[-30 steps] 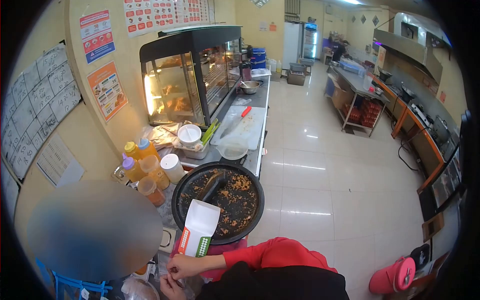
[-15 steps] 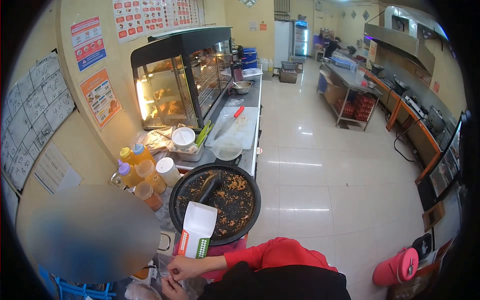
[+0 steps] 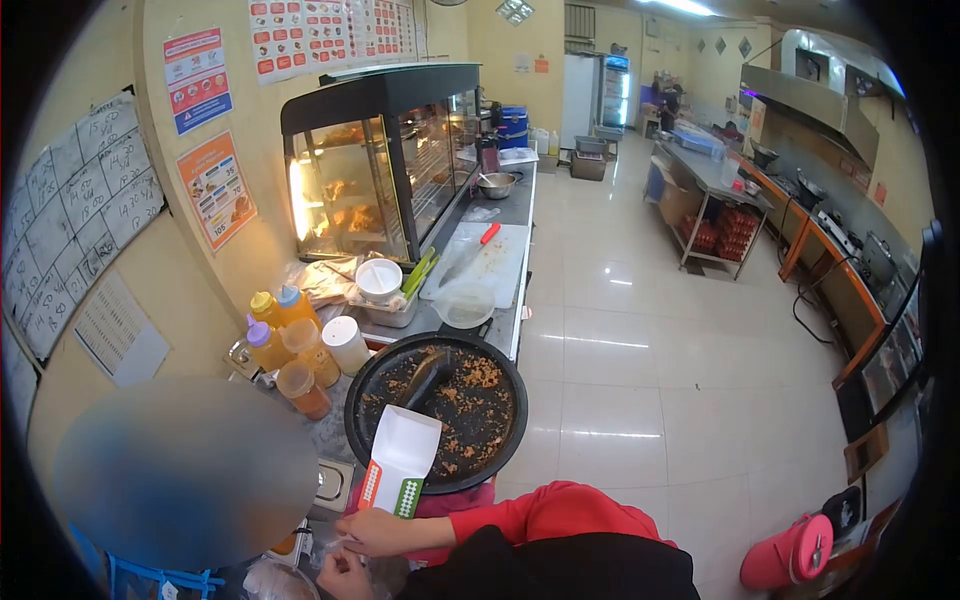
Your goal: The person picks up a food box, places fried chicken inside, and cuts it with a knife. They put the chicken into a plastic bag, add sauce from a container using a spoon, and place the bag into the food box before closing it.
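Note:
At the bottom of the head view, my right hand [image 3: 372, 532] is closed, its fingertips pinching clear thin plastic that looks like a bag [image 3: 388, 572]. Just below it, my left hand [image 3: 345, 575] is closed on the same plastic, close to the right fingertips. An open white paper food box [image 3: 408, 440] with red and green patterned sides stands just beyond my right hand, overlapping the near rim of a round black pan [image 3: 519, 420]. Fried crumbs [image 3: 480, 375] and a dark utensil [image 3: 428, 378] lie in the pan.
Sauce bottles [image 3: 265, 340] and a white-lidded jar [image 3: 345, 345] stand left of the pan. Behind are a cutting board [image 3: 505, 265] with a red-handled knife [image 3: 489, 234] and a lit food warmer [image 3: 385, 165]. Another person's blurred head [image 3: 185, 470] is close at left.
The view has shifted slightly, so the surroundings sit a little lower and further right. Both hands stay close together on the plastic. The box and pan stay in place.

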`<state>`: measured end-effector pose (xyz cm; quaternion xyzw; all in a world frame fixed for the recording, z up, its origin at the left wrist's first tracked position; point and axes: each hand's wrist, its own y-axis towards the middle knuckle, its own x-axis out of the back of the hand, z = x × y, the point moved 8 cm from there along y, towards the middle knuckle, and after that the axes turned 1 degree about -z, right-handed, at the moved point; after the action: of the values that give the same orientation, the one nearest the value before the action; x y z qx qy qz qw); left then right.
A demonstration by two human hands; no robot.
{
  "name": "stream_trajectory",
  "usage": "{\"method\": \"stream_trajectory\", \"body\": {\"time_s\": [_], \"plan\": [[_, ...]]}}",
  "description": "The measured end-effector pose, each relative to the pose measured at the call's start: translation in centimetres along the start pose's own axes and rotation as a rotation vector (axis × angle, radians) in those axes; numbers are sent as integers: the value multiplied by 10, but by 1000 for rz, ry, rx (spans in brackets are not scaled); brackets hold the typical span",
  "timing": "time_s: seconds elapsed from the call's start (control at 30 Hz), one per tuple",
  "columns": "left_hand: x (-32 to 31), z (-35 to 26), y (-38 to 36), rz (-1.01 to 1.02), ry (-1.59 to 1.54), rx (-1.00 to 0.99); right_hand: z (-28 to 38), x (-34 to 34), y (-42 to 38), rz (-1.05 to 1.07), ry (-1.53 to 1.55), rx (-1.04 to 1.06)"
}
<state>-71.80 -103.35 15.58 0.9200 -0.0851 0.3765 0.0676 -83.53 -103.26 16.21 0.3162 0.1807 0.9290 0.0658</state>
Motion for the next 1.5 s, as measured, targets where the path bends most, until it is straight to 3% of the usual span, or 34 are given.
{"method": "stream_trajectory", "body": {"time_s": [0.07, 0.1, 0.17, 0.2, 0.37, 0.4, 0.47, 0.5, 0.6, 0.7, 0.8, 0.9, 0.93, 1.07, 1.17, 1.27, 1.37, 1.43, 1.5], "plan": [[-10, 40, 21, 38, -27, 60, 1, -5, 1, 197, -182, -10], [1, 32, 20, -105, 24, -49, 0, -10, 1, 292, -270, -17], [20, 6, 7, -388, 127, -264, -9, -6, 9, 214, -219, -71], [18, 2, 6, -399, 36, -276, -13, -3, 12, 175, -194, -100], [11, 14, 13, -377, -256, -213, -28, -18, 12, -26, 706, -255], [5, 32, 18, -330, -378, -135, -33, -22, 11, -87, 898, -292], [-12, 72, 26, -224, -617, 24, -40, -40, 4, 71, 1146, -507], [-15, 61, 22, -98, -856, 197, -40, -48, 0, 153, 1266, -615], [-24, 26, -4, 320, -1593, 660, -25, -81, -20, 713, 1684, -844], [-26, 32, -10, 841, -1851, 601, -37, -79, -12, 636, 1488, -727], [-10, 8, -16, 580, -1602, 581, -41, -75, -6, 548, 1308, -610], [-23, 65, -7, 246, -980, 413, -12, -5, 8, -163, 77, 27], [-24, 75, -6, 143, -633, 141, 15, 1, 0, -288, -148, 243], [-29, 124, 17, -162, -762, 154, 22, -24, -7, -208, -241, 426], [7, 93, -5, -593, -352, -138, 39, -33, -17, 22, -168, 580], [34, 66, -17, -602, -297, 16, 50, -49, -27, 171, -218, 750], [15, 92, -13, -286, -238, 0, 52, -56, -31, 354, -223, 818], [8, 95, -24, -22, 51, 10, 53, -67, -42, 602, -208, 806], [9, 84, -32, 235, 218, 96, 58, -73, -53, 655, -131, 859]]}}
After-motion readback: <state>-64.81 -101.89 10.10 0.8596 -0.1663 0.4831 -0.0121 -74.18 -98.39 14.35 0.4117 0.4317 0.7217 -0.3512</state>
